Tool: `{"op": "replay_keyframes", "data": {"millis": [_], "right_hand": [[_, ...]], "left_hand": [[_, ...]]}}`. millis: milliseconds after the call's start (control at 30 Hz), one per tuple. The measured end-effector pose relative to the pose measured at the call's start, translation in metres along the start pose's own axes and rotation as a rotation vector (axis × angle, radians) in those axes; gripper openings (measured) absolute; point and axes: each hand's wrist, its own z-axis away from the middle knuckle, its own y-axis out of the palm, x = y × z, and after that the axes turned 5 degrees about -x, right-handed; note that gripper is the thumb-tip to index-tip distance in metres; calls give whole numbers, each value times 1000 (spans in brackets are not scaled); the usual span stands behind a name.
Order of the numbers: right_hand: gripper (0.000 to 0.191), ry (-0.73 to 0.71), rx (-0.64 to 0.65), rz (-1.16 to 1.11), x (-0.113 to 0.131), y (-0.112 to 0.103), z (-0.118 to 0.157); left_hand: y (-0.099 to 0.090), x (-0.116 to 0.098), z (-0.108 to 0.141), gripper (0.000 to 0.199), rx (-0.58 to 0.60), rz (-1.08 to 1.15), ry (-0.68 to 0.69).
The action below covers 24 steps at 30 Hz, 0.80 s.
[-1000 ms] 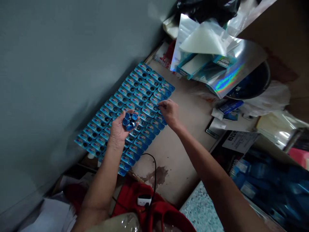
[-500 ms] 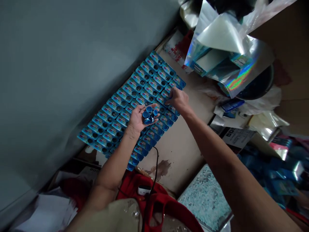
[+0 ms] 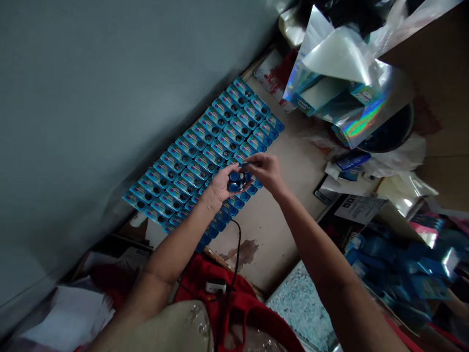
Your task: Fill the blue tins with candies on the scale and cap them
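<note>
Several small round blue caps (image 3: pixel 235 183) rest in the cupped palm of my left hand (image 3: pixel 223 185), held above the rows of flat blue packs. Close over that palm, my right hand (image 3: pixel 266 171) is closed in a pinch, its fingertips next to the left thumb. A small blue piece shows edge-on at the pinch; it looks like one of the caps. Beneath both hands lie the blue packs (image 3: pixel 198 142), in tight slanting rows. Most show a dark round spot at one end, while those along the right side carry a blue round piece there. My hands hide some packs.
A grey wall (image 3: pixel 91 88) borders the packs on the left. On the worn tabletop (image 3: pixel 271 220) a black cable (image 3: pixel 239 239) runs toward me. Shiny plastic bags (image 3: pixel 337 58) and boxes crowd the right. A red bag (image 3: pixel 200 274) lies in front of me.
My right hand has come back from the packs at the right to the left palm. My left hand has shifted slightly right, and its fingers are more curled around the caps.
</note>
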Motion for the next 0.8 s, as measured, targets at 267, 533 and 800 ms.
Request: {"op": "replay_keyframes", "data": {"millis": [267, 533, 800], "right_hand": [[13, 154, -41, 290, -12, 0, -28], [31, 168, 22, 572, -9, 1, -62], [11, -122, 32, 304, 17, -5, -22]], "left_hand": [[-14, -22, 21, 41, -14, -128, 114], [-14, -38, 12, 51, 58, -154, 132], [-9, -28, 16, 50, -8, -72, 106]]}}
